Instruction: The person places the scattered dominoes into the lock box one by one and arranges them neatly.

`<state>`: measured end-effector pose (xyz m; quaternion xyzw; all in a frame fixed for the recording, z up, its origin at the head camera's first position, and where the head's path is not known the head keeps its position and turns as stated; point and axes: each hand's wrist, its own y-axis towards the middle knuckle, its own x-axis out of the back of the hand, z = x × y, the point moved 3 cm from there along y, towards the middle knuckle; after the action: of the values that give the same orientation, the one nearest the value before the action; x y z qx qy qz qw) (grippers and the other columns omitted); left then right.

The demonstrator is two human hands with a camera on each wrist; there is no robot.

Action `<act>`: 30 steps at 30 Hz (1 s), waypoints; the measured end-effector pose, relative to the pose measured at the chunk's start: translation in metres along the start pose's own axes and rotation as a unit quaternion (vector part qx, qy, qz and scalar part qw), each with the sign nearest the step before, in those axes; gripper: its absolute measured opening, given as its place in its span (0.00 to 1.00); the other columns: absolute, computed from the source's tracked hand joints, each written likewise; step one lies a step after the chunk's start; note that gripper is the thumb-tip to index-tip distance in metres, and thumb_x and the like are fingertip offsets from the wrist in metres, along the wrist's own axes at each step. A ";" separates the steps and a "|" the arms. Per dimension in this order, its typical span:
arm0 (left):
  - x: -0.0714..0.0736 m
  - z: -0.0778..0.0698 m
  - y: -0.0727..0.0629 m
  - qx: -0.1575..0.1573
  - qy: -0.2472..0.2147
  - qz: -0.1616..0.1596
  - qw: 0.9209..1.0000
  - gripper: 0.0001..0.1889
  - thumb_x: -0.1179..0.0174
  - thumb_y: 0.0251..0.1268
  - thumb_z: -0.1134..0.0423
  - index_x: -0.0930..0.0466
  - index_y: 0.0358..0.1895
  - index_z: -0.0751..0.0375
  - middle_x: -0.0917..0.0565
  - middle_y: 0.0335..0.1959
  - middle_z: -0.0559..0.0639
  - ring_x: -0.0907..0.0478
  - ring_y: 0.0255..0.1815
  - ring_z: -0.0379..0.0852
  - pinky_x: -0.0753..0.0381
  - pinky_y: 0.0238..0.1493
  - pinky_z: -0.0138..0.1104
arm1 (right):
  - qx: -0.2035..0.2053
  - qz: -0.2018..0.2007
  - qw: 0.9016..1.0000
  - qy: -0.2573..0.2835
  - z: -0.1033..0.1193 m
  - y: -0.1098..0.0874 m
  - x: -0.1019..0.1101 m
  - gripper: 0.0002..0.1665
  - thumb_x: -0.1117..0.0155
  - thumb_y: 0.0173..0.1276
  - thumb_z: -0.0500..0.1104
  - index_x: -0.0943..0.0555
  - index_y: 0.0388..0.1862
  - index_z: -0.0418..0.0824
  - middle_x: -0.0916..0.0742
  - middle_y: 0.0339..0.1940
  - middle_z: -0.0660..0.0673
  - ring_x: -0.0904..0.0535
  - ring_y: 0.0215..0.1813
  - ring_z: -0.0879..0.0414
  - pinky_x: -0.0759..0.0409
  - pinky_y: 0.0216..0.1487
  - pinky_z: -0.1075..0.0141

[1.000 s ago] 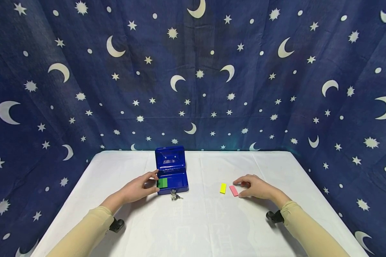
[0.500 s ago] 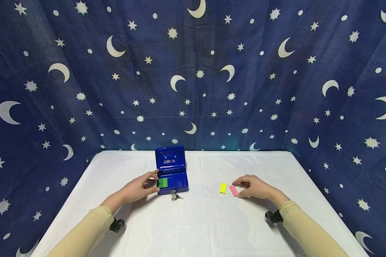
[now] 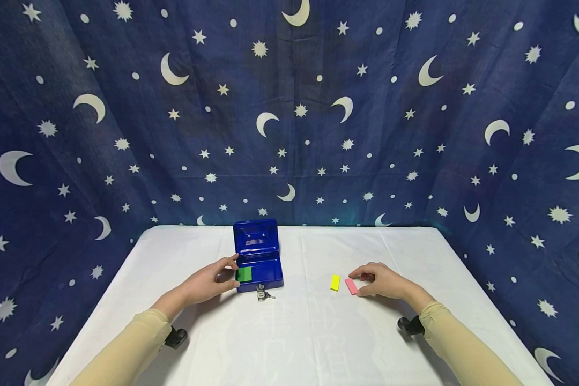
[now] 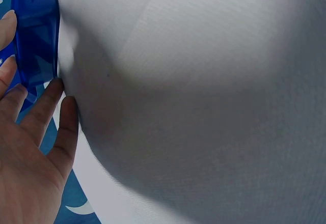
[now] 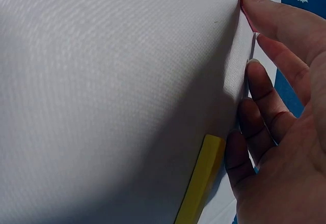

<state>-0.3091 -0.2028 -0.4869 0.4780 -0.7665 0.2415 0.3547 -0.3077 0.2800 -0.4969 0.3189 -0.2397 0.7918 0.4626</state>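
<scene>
A small blue cash box (image 3: 265, 273) stands on the table with its lid (image 3: 255, 236) raised. Two green blocks (image 3: 244, 274) lie side by side in its left end. A key (image 3: 269, 296) hangs from the lock at the front. My left hand (image 3: 207, 277) touches the box's left side, thumb toward the front and fingers fairly straight farther back. On the right, my right hand (image 3: 383, 280) pinches a flat pink block (image 3: 351, 286) between thumb and index finger, the block lying on the table. Beside it lies a yellow block (image 3: 335, 282).
The right wrist view shows another yellow block (image 5: 199, 180) near the little finger, hidden by the hand in the head view. A white cloth covers the table (image 3: 289, 338). A dark blue curtain (image 3: 289, 134) with moons and stars hangs behind.
My right thumb and index finger have moved slightly left, closer around the pink block. The left hand, the cash box and the other blocks have stayed in place.
</scene>
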 end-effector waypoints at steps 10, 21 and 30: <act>0.000 0.001 0.000 -0.001 0.016 -0.003 1.000 0.22 0.36 0.69 0.43 0.25 0.59 0.49 0.39 0.80 0.44 0.29 0.71 0.53 0.27 0.65 0.54 | -0.001 -0.003 1.000 -0.007 0.002 -0.002 0.000 0.25 0.20 0.58 0.45 0.15 0.56 0.46 0.17 0.49 0.50 0.26 0.51 0.52 0.26 0.54 0.56; 0.000 -0.001 0.000 -0.015 0.006 -0.001 1.000 0.22 0.36 0.70 0.46 0.25 0.59 0.52 0.39 0.80 0.46 0.28 0.70 0.52 0.28 0.66 0.54 | -0.017 -0.010 1.000 -0.016 0.004 -0.004 0.000 0.24 0.20 0.58 0.46 0.15 0.54 0.48 0.18 0.48 0.50 0.29 0.52 0.51 0.28 0.56 0.51; 0.000 -0.001 0.000 -0.004 0.011 -0.001 1.000 0.22 0.36 0.70 0.44 0.25 0.60 0.50 0.39 0.80 0.45 0.28 0.70 0.52 0.28 0.66 0.54 | -0.026 -0.015 0.999 -0.017 0.003 -0.004 -0.001 0.23 0.20 0.58 0.46 0.15 0.54 0.49 0.19 0.46 0.50 0.31 0.51 0.51 0.29 0.53 0.54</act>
<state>-0.3088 -0.2025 -0.4863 0.4750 -0.7628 0.2434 0.3650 -0.3030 0.2794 -0.4955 0.3239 -0.2631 0.7729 0.4781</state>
